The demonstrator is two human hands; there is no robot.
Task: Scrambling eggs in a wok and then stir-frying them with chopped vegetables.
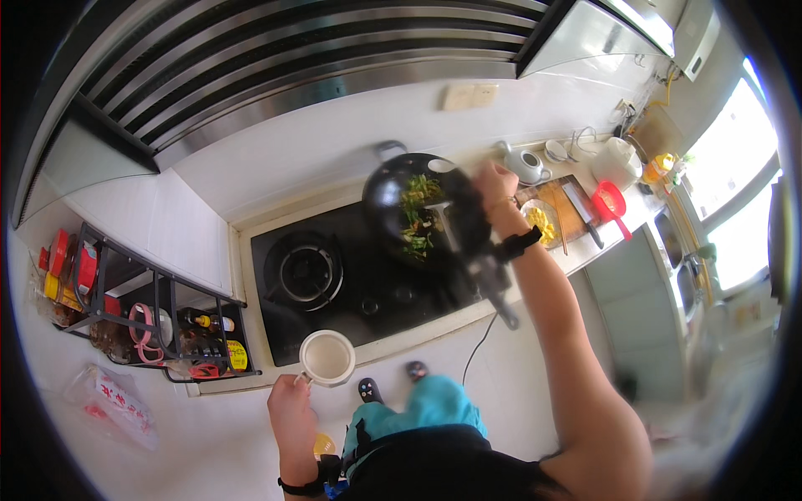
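Note:
My left hand (293, 410) grips a white mug (327, 358) by its handle, in front of the hob's near edge; its inside looks pale. Over the right rim of a black wok (383, 213), my right hand (499, 183) is curled, apparently around the end of a small white spoon (442, 166) whose bowl is above the wok. Its handle is hardly visible. Chopped green vegetables (421, 194) lie in the wok. A metal spatula (443, 222) rests among them, its blurred handle pointing towards me past the near right rim.
A gas burner (307, 270) is left of the wok on the black hob (363, 282). At right are a plate of yellow food (542, 224), chopsticks (559, 219), a cleaver (579, 203), a red strainer (609, 200) and a teapot (525, 164). A bottle rack (160, 313) stands left.

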